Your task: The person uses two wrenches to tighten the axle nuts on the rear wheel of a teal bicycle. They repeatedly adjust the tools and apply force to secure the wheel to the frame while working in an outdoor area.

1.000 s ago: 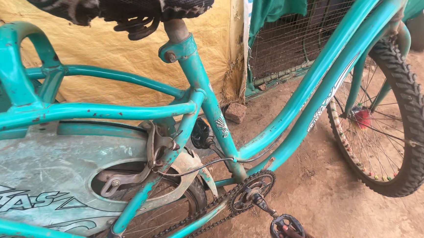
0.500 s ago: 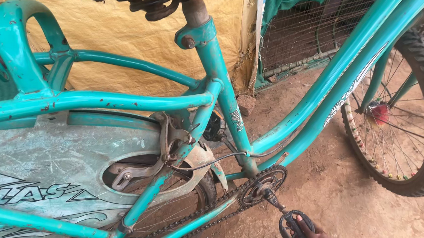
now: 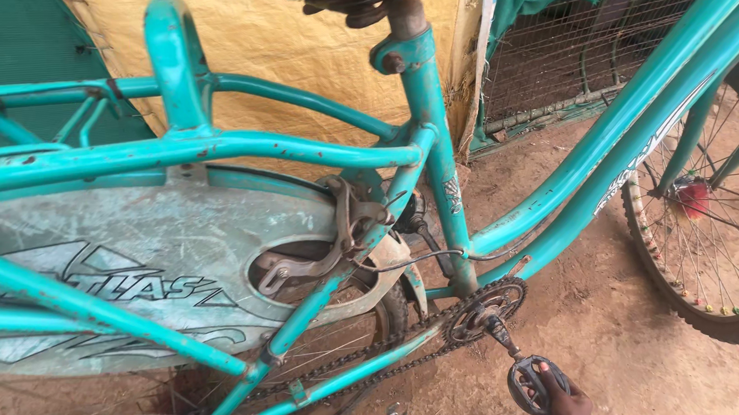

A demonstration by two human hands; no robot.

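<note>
Fingers of one hand point(image 3: 564, 402) curled closed on the black pedal point(image 3: 530, 383), low near right, below the chainring point(image 3: 485, 305); which hand, impossible to tell. Best to keep fingertips clear of the chain point(image 3: 370, 361) and push the crank steadily, watching the rear wheel point(image 3: 343, 337).

Hand point(image 3: 563, 402) cut by bottom edge (which hand unclear).

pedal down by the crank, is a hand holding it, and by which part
Yes. One hand grips the black pedal of the teal bicycle by its outer end, fingers wrapped over the pedal body. Which hand it is cannot be told; no other hand shows.
</note>
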